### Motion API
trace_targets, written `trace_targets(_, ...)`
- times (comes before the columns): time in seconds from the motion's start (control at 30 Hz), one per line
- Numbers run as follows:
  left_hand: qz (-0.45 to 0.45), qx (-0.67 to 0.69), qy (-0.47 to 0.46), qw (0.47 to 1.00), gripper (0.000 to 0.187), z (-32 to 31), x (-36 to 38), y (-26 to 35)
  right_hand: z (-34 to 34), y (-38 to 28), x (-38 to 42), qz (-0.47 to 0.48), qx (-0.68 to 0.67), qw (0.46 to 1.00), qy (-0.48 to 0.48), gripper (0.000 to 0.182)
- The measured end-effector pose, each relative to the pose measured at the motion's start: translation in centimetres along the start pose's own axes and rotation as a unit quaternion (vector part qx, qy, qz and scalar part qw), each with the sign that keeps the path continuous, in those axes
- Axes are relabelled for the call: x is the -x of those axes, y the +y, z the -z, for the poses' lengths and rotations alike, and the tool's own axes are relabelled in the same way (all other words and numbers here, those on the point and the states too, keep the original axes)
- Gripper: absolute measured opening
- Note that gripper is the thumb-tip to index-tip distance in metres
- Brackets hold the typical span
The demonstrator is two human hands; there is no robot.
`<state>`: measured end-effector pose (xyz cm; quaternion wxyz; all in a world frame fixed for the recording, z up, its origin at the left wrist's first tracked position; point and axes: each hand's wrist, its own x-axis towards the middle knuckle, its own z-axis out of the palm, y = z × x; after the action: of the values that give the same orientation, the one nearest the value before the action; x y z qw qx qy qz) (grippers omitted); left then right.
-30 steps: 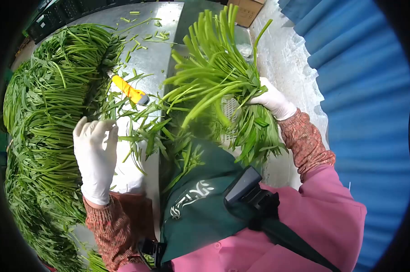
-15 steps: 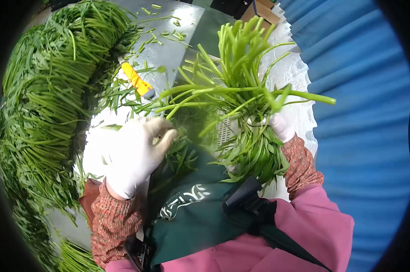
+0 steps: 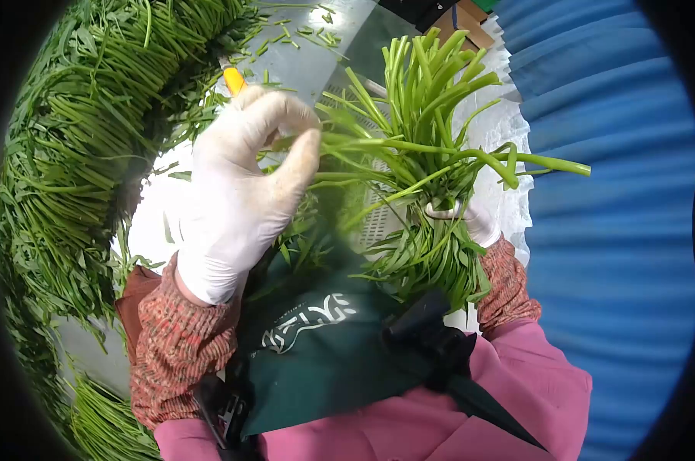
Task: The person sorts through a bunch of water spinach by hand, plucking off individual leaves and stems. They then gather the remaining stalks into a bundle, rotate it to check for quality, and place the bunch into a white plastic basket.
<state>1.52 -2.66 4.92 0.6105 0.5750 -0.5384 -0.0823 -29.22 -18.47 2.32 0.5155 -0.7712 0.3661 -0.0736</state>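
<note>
My right hand, in a white glove, is closed around a bunch of leafy greens that looks like water spinach. The thick cut stems point up and away, and the leaves hang below the fist. Several stems stick out sideways to the left and right. My left hand, also gloved, is raised beside the leftward stems, thumb and forefinger curled toward each other at the stem ends. Whatever lies in that pinch is hidden. Behind its knuckles shows part of a tool's orange handle.
A large heap of the same greens fills the left side of the metal table, with cut stem pieces beyond. Beneath the bunch is a white perforated basket. Blue sheeting hangs at right; a cardboard box stands at back.
My left hand has moved up and slightly right to the leftward stems, now covering most of the orange handle. My right hand keeps the bunch in nearly the same place.
</note>
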Motion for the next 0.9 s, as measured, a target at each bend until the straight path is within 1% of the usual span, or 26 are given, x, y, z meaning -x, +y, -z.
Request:
trace_targets(0.03,0.036,0.047,0.022,0.998,0.006,0.2,0.1,0.1,-0.1,0.2,0.0,-0.008,-0.018,1.0,-0.001,0.043)
trace_targets(0.1,0.102,0.139,0.064,0.983,0.006,1.2,-0.3,0.9,-0.2,0.3,-0.2,-0.05,-0.104,0.993,-0.005,0.042)
trace_targets(0.17,0.132,0.141,0.117,0.974,0.008,2.9,-0.8,0.3,-0.2,0.0,-0.2,-0.119,-0.238,0.964,-0.01,0.039)
trace_targets(0.2,0.158,0.133,0.117,0.971,0.009,3.8,-0.7,0.1,-1.1,-1.8,0.1,-0.16,-0.35,0.922,0.028,0.036)
trace_targets(0.23,0.183,0.125,0.115,0.968,0.01,4.7,-0.5,-0.4,-1.1,-1.7,-0.1,-0.164,-0.358,0.919,0.026,0.036)
trace_targets(0.27,0.2,0.079,0.056,0.975,0.013,5.5,-0.1,-1.4,-1.0,-1.5,-0.3,-0.168,-0.365,0.915,0.025,0.037)
trace_targets(0.3,0.217,0.014,-0.026,0.976,0.016,5.7,-0.1,-0.8,-0.9,-1.4,-0.5,-0.173,-0.372,0.912,0.023,0.037)
trace_targets(0.37,0.209,-0.111,-0.168,0.957,0.017,4.4,1.6,-1.1,-1.0,-1.6,-0.6,-0.203,-0.389,0.899,0.012,0.037)
trace_targets(0.4,0.183,-0.065,-0.142,0.971,0.019,2.8,2.5,-0.8,-1.4,-1.6,-0.8,-0.21,-0.391,0.896,0.012,0.037)
trace_targets(0.43,0.155,-0.02,-0.115,0.981,0.024,1.0,2.9,-0.2,-1.8,-1.6,-0.9,-0.217,-0.393,0.894,0.013,0.036)
trace_targets(0.5,0.113,0.027,-0.064,0.991,0.037,-1.3,3.0,1.0,-2.6,-2.9,-0.7,-0.2,-0.378,0.904,-0.005,0.04)
trace_targets(0.57,0.038,-0.003,-0.056,0.998,0.038,-2.8,2.8,0.4,-3.0,-3.2,-0.7,-0.174,-0.374,0.91,-0.031,0.043)
trace_targets(0.6,0.0,-0.019,-0.049,0.999,0.038,-3.5,2.6,0.1,-3.2,-3.0,-0.7,-0.173,-0.399,0.899,-0.056,0.047)
trace_targets(0.63,-0.005,-0.062,-0.047,0.997,0.034,-3.7,2.4,0.4,-3.2,-3.1,-0.6,-0.175,-0.411,0.892,-0.07,0.047)
trace_targets(0.67,-0.007,-0.075,-0.057,0.996,0.03,-4.0,2.3,0.0,-3.2,-3.5,-0.4,-0.176,-0.424,0.885,-0.084,0.047)
trace_targets(0.73,-0.014,-0.101,-0.078,0.992,0.022,-4.5,2.2,-0.9,-3.8,-3.8,-0.3,-0.161,-0.376,0.91,-0.073,0.047)
trace_targets(0.83,0.04,-0.039,-0.075,0.996,0.013,-4.0,2.1,-0.6,-3.8,-3.3,-0.3,-0.131,-0.29,0.946,-0.056,0.047)
trace_targets(0.87,0.038,-0.004,-0.049,0.998,0.011,-4.1,2.1,-1.3,-3.7,-3.0,-0.3,-0.143,-0.306,0.939,-0.059,0.045)
trace_targets(0.9,0.077,0.013,-0.039,0.996,0.008,-3.6,2.0,-1.2,-3.5,-2.9,-0.4,-0.164,-0.326,0.929,-0.055,0.044)
